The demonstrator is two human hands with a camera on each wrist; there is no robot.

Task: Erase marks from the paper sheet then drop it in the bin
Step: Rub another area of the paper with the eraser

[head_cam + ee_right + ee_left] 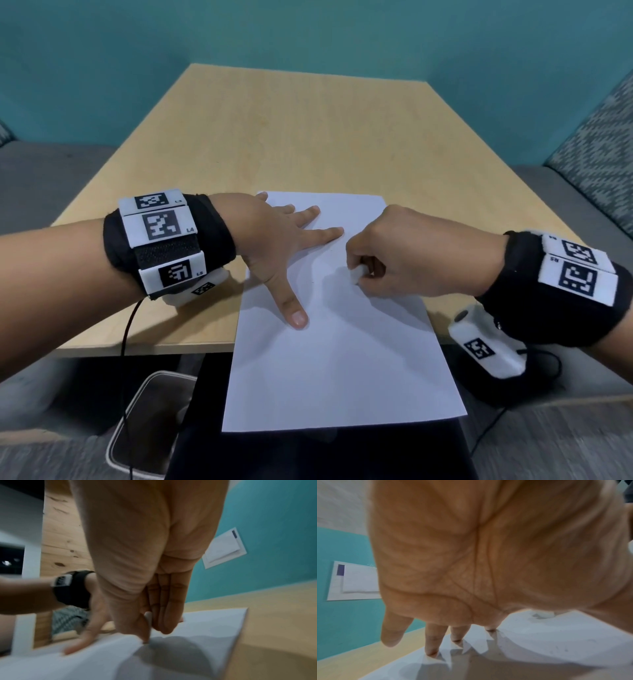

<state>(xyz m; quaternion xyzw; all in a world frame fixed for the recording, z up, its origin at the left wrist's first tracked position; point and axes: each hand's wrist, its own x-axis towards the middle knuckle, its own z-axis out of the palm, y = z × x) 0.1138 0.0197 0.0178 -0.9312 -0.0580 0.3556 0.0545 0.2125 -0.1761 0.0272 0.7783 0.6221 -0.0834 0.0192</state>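
Observation:
A white paper sheet (342, 359) lies on the wooden table (291, 137), its near part overhanging the front edge. My left hand (284, 246) lies flat on the sheet's left side, fingers spread and straight, pressing it down. The same hand's fingertips (431, 651) touch the paper (556, 635) in the left wrist view. My right hand (387, 253) pinches a small white eraser (356, 274) against the sheet's middle. In the right wrist view the eraser (148, 615) shows between thumb and curled fingers above the paper (205, 626). Faint grey specks mark the paper.
A bin (144, 421) with a pale rim stands on the floor below the table's front left edge. Grey seating (41, 178) flanks the table on both sides, with a patterned cushion (603, 144) at right. A teal wall stands behind.

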